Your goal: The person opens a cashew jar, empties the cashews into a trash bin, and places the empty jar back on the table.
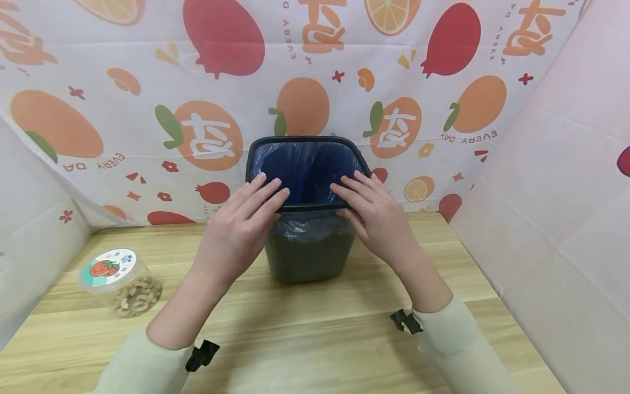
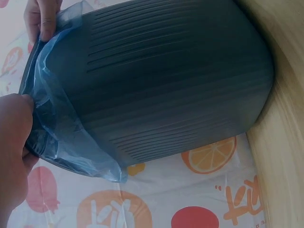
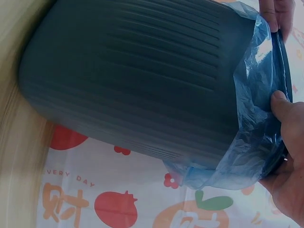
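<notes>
A dark grey-green trash can [image 1: 310, 260] stands upright on the table, its black rim [image 1: 309, 139] facing up. A thin blue plastic bag [image 1: 305, 164] lines it, and the bag's edge is folded down over the outside, crumpled in the left wrist view [image 2: 66, 128]. My left hand [image 1: 236, 224] grips the front left of the rim, fingers over the inside and thumb against the outer bag. Mirroring it, my right hand [image 1: 381, 219] holds the front right of the rim, its thumb [image 3: 280, 102] pressing the bag outside.
A clear round jar [image 1: 123, 282] with a printed lid and ring-shaped pieces inside stands on the wooden table [image 1: 305, 339] at the left. Behind the can hangs a white cloth [image 1: 339, 104] printed with fruit. Pale panels flank the table.
</notes>
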The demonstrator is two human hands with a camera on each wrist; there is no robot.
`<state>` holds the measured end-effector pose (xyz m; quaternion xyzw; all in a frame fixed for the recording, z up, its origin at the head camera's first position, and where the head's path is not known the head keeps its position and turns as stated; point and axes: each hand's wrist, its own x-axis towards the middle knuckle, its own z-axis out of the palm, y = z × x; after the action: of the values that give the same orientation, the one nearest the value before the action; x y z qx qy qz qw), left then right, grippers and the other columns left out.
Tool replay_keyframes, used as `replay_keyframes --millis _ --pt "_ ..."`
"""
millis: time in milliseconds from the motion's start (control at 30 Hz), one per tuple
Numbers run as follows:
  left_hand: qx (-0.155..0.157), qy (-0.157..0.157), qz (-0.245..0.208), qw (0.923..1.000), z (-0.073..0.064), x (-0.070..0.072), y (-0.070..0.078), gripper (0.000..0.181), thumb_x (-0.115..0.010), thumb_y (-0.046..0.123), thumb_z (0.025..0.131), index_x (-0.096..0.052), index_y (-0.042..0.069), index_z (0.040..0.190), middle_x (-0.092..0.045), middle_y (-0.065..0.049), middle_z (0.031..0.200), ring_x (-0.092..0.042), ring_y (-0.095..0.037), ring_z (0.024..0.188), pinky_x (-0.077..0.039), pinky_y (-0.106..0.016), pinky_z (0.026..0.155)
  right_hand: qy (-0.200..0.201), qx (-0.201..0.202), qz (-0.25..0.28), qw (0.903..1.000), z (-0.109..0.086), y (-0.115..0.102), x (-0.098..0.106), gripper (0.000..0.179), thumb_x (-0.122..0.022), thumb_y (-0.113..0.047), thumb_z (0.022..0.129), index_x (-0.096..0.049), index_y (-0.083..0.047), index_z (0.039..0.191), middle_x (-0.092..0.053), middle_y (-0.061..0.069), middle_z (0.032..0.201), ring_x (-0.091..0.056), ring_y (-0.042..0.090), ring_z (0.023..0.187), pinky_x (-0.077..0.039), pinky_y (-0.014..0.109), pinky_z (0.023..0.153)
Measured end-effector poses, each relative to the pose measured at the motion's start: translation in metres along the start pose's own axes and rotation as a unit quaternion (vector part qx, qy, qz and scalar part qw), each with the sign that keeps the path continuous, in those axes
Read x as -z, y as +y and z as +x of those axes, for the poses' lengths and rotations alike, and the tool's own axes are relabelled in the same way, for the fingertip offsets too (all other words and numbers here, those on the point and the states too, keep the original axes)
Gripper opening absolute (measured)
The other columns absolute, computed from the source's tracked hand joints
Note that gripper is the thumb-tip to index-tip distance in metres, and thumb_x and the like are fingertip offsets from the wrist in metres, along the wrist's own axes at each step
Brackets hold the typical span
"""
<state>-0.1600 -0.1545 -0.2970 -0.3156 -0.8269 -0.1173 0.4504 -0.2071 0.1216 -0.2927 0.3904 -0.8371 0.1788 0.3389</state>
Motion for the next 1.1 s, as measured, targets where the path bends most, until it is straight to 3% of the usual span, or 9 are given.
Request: replay_keyframes --millis 367,767,1100 --pt "0.002 -0.035 0.013 0.9993 0.002 -0.004 -0.008 0.05 -0.073 0.007 0.089 -0.061 0.009 0.137 -0.061 -0.012 0.139 -0.051 -0.031 0.136 -0.042 -0.049 0.111 -0.011 -0.004 0.009 0.9999 0.004 0.007 -0.005 0.042 -0.067 -0.026 0.096 -0.063 -0.017 0.137 -0.06 0.009 0.14 -0.044 0.028 0.142 -0.031 0.051 0.118" --pt "0.006 -0.014 0.006 0.9999 0.005 -0.008 -0.012 0.052 -0.076 0.005 0.086 -0.062 0.009 0.137 -0.063 -0.012 0.136 -0.054 -0.033 0.132 -0.044 -0.05 0.109 -0.019 -0.01 0.015 0.9997 0.009 0.011 -0.008 0.042 -0.066 -0.027 0.097 -0.062 -0.018 0.138 -0.059 0.008 0.141 -0.043 0.027 0.142 -0.029 0.048 0.12" --pt "0.004 -0.017 0.004 0.9998 0.006 -0.008 -0.013 0.052 -0.076 0.007 0.087 -0.061 0.01 0.137 -0.063 -0.012 0.136 -0.052 -0.031 0.135 -0.044 -0.05 0.109 -0.024 -0.006 0.012 0.9996 0.01 0.011 -0.006 0.042 -0.066 -0.028 0.097 -0.062 -0.017 0.138 -0.06 0.011 0.14 -0.044 0.028 0.141 -0.029 0.05 0.119"
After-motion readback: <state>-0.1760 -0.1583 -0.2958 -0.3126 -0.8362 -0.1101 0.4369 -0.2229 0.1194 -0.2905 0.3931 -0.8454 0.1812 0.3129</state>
